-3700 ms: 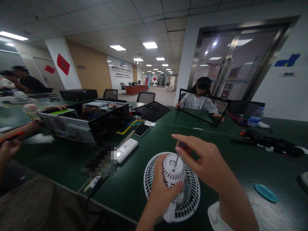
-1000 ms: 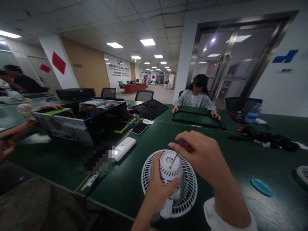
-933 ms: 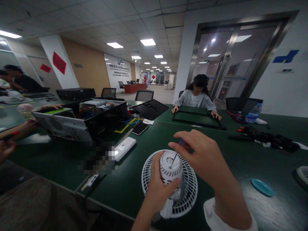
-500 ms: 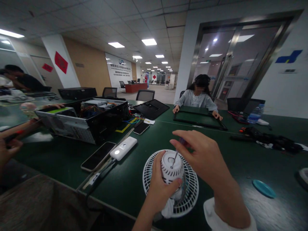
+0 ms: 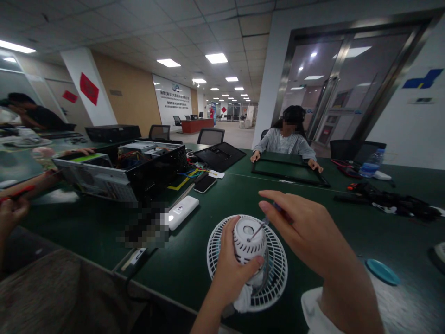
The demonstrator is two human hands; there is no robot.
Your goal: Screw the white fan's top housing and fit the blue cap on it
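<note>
A small white fan lies face down on the green table, its round grille (image 5: 222,250) flat and its white motor housing (image 5: 247,237) pointing up. My left hand (image 5: 230,273) is wrapped round the housing from below. My right hand (image 5: 306,232) pinches a small screwdriver (image 5: 261,224) with a purple handle, its thin shaft tilted and its tip resting on top of the housing.
An open black computer case (image 5: 121,174) stands at the left, with a white power bank (image 5: 181,211) and a phone (image 5: 205,183) near it. A person opposite holds a black frame (image 5: 288,171) flat. A teal disc (image 5: 382,271) lies right. Another person's hand (image 5: 10,211) is at the far left.
My right hand has shifted a little to the right and the screwdriver leans flatter. Over the longer span, the person opposite laid the black frame down on the table.
</note>
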